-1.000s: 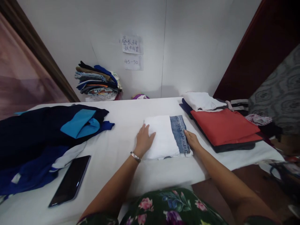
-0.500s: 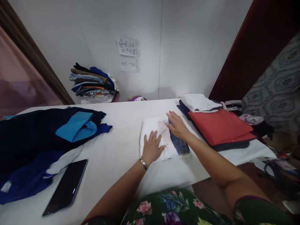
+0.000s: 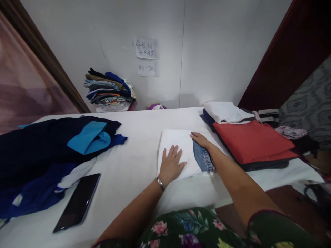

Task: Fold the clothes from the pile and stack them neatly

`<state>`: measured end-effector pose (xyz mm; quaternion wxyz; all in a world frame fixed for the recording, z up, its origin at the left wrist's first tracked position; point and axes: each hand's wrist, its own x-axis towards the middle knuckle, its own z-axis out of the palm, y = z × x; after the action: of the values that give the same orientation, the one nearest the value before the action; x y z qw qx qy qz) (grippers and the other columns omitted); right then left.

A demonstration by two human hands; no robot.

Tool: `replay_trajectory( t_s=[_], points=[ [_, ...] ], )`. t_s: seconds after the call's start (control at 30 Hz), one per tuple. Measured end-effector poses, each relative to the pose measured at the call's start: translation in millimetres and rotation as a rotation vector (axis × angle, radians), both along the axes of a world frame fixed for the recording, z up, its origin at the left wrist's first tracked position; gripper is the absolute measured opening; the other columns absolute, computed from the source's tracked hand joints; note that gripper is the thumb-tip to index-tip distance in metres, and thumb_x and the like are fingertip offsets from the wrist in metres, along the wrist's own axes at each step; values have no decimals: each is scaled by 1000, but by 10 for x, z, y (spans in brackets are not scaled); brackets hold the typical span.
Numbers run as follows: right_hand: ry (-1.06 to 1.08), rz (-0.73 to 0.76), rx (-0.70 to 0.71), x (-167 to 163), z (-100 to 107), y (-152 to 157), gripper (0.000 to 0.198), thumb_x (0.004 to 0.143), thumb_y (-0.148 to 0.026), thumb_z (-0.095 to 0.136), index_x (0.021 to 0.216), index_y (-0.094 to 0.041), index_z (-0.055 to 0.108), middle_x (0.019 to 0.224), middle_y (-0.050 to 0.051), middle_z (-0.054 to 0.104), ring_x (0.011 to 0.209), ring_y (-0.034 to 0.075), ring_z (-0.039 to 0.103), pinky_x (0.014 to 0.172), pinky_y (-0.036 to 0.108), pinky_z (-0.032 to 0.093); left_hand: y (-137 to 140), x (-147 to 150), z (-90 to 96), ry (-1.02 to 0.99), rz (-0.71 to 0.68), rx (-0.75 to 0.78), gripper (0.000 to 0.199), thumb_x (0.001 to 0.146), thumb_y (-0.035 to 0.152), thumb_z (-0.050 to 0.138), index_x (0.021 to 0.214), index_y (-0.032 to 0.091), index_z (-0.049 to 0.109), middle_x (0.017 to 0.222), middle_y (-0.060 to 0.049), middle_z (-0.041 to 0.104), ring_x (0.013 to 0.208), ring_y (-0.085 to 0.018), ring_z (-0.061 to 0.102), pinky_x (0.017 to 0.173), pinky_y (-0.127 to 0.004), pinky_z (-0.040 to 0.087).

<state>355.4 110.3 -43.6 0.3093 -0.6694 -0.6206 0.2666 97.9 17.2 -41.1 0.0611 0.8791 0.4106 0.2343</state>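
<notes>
A folded white garment with a blue denim part [image 3: 179, 137] lies on the white-covered table in front of me. My left hand [image 3: 171, 166] rests flat on its white part, fingers spread, a silver bracelet at the wrist. At the garment's far right corner, my right hand [image 3: 201, 140] lies palm down with its fingers stretched over the edge where white meets denim. The denim strip [image 3: 203, 156] shows beneath and beside the right wrist. Neither hand grips anything.
Dark and blue clothes [image 3: 38, 148] lie heaped at the left, with a black phone [image 3: 77, 203] nearer me. At the right is a folded stack topped by a red garment [image 3: 252, 139] and a white one [image 3: 224, 112]. Another clothes pile [image 3: 111, 91] stands against the back wall.
My right hand has come down from above the garment onto its far right corner. My left hand stays flat on the white part. The view has shifted slightly.
</notes>
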Motion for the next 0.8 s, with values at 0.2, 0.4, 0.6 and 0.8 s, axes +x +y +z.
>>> replay_trajectory(
  t_s=[0.2, 0.4, 0.6, 0.8],
  points=[
    [175, -23, 49, 181, 35, -340, 74, 85, -69, 38, 133, -14, 54, 145, 9, 45, 136, 21, 39, 116, 39, 22, 206, -336, 160, -201, -44, -225, 41, 92, 36, 44, 130, 24, 54, 148, -7, 42, 140, -23, 33, 117, -47, 21],
    [133, -49, 164, 546, -87, -1026, 64, 86, -54, 48, 143, -26, 42, 149, 0, 39, 140, 22, 33, 118, 46, 20, 390, -1131, 5, -170, 34, -89, 57, 79, 16, 48, 136, 19, 49, 143, -10, 48, 134, -27, 41, 115, -46, 29],
    [-417, 325, 391, 627, -107, -1437, 70, 83, -28, 55, 149, -22, 31, 159, 5, 14, 145, 26, 17, 117, 48, 22, 512, -1206, -105, 17, -97, -33, 62, 83, 26, 52, 144, 18, 38, 150, -13, 38, 137, -29, 36, 112, -48, 32],
    [-656, 459, 457, 507, -3, -1208, 69, 76, -10, 54, 144, -18, 40, 156, 13, 22, 146, 27, 10, 115, 55, 17, 765, -989, -14, 20, -221, 1, 55, 85, 27, 54, 139, 19, 45, 150, -15, 37, 138, -28, 35, 111, -46, 31]
  ],
)
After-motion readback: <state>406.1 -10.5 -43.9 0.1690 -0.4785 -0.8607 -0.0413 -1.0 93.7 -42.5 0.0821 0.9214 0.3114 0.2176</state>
